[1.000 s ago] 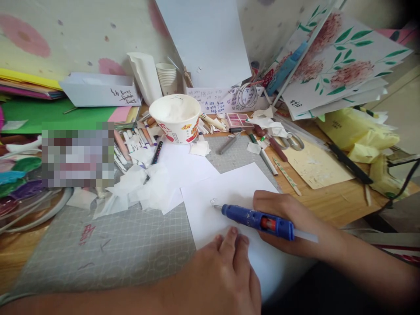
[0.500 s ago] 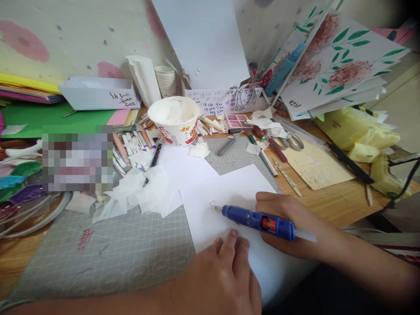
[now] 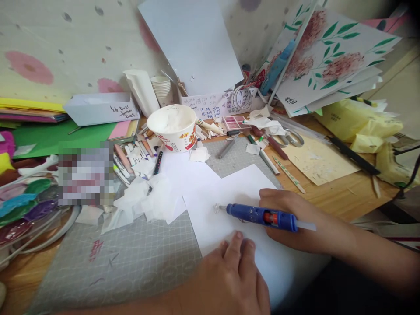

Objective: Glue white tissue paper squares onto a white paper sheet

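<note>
My right hand is wrapped round a blue hot glue gun, with a whitish glue stick poking out of its back end. The nozzle points left, at a small clear blob of glue on a white sheet of paper. Fingers stretched out, my left hand lies on the lower part of that sheet, below the gun. Another white sheet lies beyond it to the left, and a grey cutting mat is underneath.
A white paper bowl stands behind the sheets. Torn white paper scraps and several markers lie to the left. Scissors, a brown pen and a stained tan card are at the right. Paint wells sit at the left edge.
The camera view has shifted slightly. The glue blob under the nozzle looks a little wider. Both hands keep nearly the same pose, with the glue gun still in my right hand.
</note>
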Demonstrator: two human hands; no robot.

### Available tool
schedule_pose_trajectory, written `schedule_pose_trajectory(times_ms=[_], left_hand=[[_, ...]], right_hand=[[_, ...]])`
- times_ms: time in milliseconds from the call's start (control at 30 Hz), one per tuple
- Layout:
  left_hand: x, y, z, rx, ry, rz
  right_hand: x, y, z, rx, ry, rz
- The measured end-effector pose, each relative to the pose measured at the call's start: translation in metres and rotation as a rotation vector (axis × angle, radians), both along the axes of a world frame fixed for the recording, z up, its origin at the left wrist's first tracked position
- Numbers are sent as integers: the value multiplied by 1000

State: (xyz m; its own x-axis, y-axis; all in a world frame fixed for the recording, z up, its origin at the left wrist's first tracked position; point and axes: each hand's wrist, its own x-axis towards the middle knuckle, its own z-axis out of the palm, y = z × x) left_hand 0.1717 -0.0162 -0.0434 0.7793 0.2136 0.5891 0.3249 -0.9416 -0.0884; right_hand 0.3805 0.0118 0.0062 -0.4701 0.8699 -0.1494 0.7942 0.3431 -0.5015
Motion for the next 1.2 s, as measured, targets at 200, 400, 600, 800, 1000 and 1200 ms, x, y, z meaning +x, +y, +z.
schedule_pose_trajectory(times_ms=[200,400,600,800,1000,1200], left_hand=[[-3,3,3,23,44,-30],[-6,4,6,3,100,-31],[-5,4,5,-1,79,-29],[-5,4,0,-4,63,-30],[-4,6,2,30,57,-62],[-5,5,3,12,55,-56]], right_hand=[[-1,3,1,-28,88,-38],[-1,-1,-5,1,7,-56],[0,-1,0,-7,61,-28],[-3,0,0,-13,14,-25],[-2,0,4,-26,25,-54],[-2,-1,1,20,43,-83]])
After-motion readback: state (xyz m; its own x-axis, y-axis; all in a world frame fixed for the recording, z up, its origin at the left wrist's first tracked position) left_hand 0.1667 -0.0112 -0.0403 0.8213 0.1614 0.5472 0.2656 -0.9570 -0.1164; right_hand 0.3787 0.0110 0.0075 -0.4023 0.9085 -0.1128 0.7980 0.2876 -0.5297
